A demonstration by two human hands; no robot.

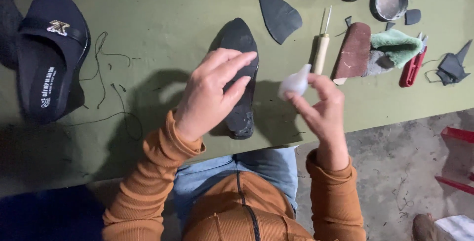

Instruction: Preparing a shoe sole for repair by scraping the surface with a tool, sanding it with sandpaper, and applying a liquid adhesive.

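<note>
while the left hand (210,93) rests open-fingered on the black sole (240,73), the right hand (321,107) pinches a small white bottle (295,83) just beside it. the sole lies flat mid-worktop; whether anything has been applied to it i cannot tell, so the work looks early. the green worktop (163,19) also carries an awl (321,48), a sanding block (353,51), a tin (390,1), loose thread (106,73) and a dark shoe (49,53). bare concrete floor (395,167) lies below.
</note>
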